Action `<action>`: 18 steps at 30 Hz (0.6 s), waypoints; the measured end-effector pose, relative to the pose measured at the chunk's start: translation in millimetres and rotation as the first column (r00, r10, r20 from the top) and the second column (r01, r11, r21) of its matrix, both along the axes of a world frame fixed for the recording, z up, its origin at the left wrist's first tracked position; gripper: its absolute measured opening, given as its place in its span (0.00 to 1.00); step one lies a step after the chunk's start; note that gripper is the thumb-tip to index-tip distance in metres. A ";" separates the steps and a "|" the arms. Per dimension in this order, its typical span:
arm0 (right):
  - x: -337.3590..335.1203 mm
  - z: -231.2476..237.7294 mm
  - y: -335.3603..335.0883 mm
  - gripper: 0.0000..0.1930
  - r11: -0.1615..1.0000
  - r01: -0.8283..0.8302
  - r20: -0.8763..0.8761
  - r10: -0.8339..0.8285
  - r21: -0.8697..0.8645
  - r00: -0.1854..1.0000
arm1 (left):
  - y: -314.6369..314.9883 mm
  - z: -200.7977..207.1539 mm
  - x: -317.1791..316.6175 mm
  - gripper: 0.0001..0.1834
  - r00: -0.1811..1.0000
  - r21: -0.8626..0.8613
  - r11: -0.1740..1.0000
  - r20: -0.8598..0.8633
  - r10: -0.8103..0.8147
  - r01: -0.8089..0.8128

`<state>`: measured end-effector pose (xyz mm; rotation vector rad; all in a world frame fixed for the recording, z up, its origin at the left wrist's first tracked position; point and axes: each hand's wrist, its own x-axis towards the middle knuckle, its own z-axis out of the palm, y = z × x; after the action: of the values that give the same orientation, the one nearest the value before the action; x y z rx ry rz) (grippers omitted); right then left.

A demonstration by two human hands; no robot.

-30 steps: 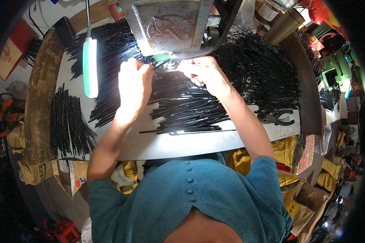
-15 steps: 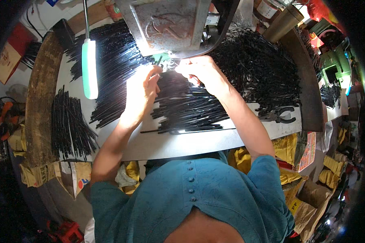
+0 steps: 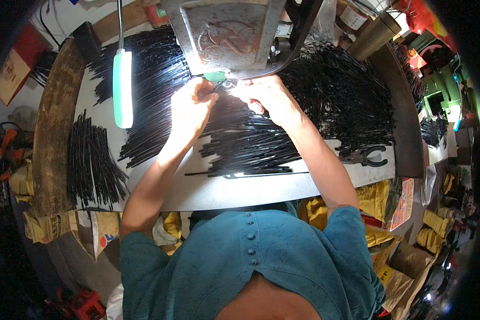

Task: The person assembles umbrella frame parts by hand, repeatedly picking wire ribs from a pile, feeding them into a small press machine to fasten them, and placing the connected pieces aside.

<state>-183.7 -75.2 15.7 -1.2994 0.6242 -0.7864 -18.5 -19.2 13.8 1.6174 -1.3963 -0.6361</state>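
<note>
Well to the near side of the metal machine [image 3: 232, 34], I have a bare strip of white tabletop [image 3: 234, 194] where a hand could pass, but its housing blocks me just beyond my hands, the lamp [image 3: 123, 90] hangs to its left, and heaped black rods [image 3: 338, 101] crowd its right.

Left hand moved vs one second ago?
Yes. Against the machine's embossed metal plate, the left hand has shifted to the right, bringing it closer to the right hand.
</note>
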 end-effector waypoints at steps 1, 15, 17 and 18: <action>0.3 0.0 0.2 0.09 1.000 -0.001 0.016 0.001 -0.004 1.000 | -0.3 -0.9 0.3 0.10 1.000 -0.031 1.000 0.020 -0.005 0.006; 0.9 2.4 -1.5 0.08 0.999 -0.007 0.017 0.006 0.034 1.000 | -4.7 -3.6 -0.4 0.07 0.985 -0.147 0.989 0.173 0.020 0.006; 2.0 2.4 -2.4 0.08 0.999 0.000 0.030 -0.001 0.033 1.000 | -4.8 -4.0 0.9 0.07 0.984 -0.143 0.990 0.177 0.018 0.007; 1.6 2.0 -3.3 0.07 0.999 -0.033 0.029 0.032 0.027 0.999 | -5.0 -5.8 2.6 0.07 0.985 -0.162 0.986 0.171 0.002 0.026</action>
<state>-182.1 -78.5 17.6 -1.2681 0.5881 -0.7656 -15.9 -24.2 8.0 1.5619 -1.5416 -0.3853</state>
